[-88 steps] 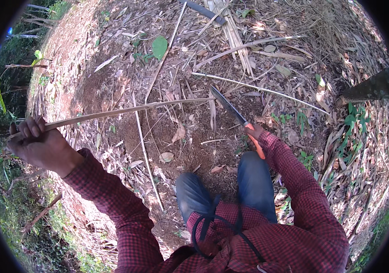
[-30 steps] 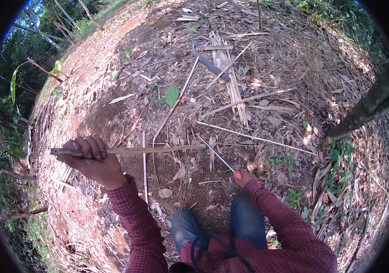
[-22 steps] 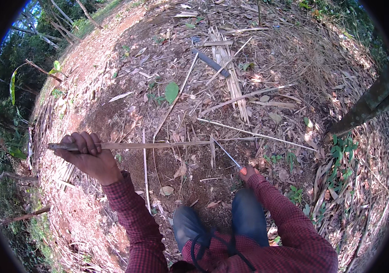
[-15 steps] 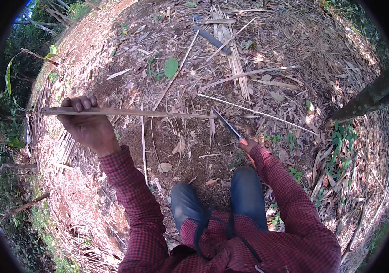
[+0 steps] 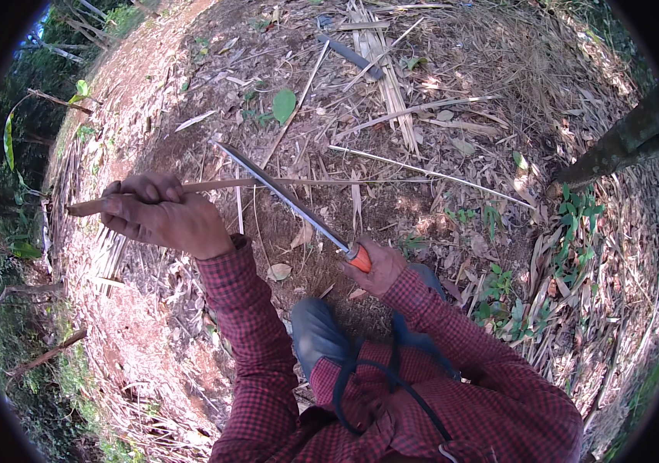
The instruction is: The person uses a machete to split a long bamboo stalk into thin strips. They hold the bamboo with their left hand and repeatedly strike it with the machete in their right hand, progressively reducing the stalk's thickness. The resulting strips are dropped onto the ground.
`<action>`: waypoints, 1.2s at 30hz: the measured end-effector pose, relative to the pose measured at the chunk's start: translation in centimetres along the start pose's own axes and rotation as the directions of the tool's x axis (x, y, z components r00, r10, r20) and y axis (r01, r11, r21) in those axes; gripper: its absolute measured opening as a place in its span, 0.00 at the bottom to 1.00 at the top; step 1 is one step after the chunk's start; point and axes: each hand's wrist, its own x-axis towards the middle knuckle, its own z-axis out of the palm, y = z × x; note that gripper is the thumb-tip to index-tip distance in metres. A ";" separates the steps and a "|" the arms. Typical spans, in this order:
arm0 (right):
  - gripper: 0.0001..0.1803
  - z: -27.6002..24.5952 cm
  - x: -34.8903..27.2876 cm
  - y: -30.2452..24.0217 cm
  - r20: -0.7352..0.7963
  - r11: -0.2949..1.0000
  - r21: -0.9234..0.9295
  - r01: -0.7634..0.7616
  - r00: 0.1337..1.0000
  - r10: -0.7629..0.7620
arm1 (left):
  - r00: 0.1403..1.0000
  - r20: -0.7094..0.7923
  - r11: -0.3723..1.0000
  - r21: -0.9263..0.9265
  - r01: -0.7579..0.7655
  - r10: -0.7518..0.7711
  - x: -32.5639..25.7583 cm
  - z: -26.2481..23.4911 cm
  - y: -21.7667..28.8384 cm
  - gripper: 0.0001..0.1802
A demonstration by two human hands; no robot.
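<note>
Nearest is a checked red shirt [image 5: 491,420] with a dark cord [image 5: 426,405] looped over its front, then the knees of blue trousers [image 5: 316,328]. Just beyond them the right hand [image 5: 379,268] is closed around the orange handle [image 5: 361,259] of a knife, its blade [image 5: 287,200] slanting up and to the left. The left hand [image 5: 163,212] grips a long brown strip [image 5: 221,185] near one end — a short stub sticks out on the outer side, while the rest runs right, thin and nearly level, above the ground [image 5: 325,270]. The blade crosses in front of the strip, a little to the right of the left hand; whether the two touch, I cannot tell.

Below the strip lies a dry leaf [image 5: 278,272]. To the right, a pale stick [image 5: 391,160] lies at a slant past the strip's far end, and green plants [image 5: 580,220] grow near the foot of a trunk [image 5: 615,158]. Farther off there is a broad green leaf [image 5: 284,106], then a bundle of flat, dry slats [image 5: 395,100] with a dark grey bar [image 5: 351,58] reaching it at an angle — litter all around. Shaded brush [image 5: 5,270] fills the far left.
</note>
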 end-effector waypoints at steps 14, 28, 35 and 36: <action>0.29 1.3 1.7 5.1 -0.008 0.962 -0.186 -0.199 0.980 0.201 | 0.989 -0.132 0.990 0.136 -0.041 0.059 0.9 -0.1 -0.8 0.15; 0.25 -0.7 3.4 5.6 0.150 0.966 -0.177 -0.188 0.965 0.215 | 0.999 0.006 0.990 0.132 -0.039 0.038 2.4 -1.7 -1.8 0.13; 0.28 0.6 3.8 12.6 0.119 0.902 -0.252 -0.350 0.914 0.388 | 0.998 0.011 0.991 0.120 -0.065 0.064 2.4 -1.2 -2.8 0.14; 0.30 0.8 3.5 11.8 0.136 0.917 -0.252 -0.309 0.927 0.350 | 0.998 -0.034 0.989 0.144 -0.047 0.052 2.7 -1.3 -2.8 0.15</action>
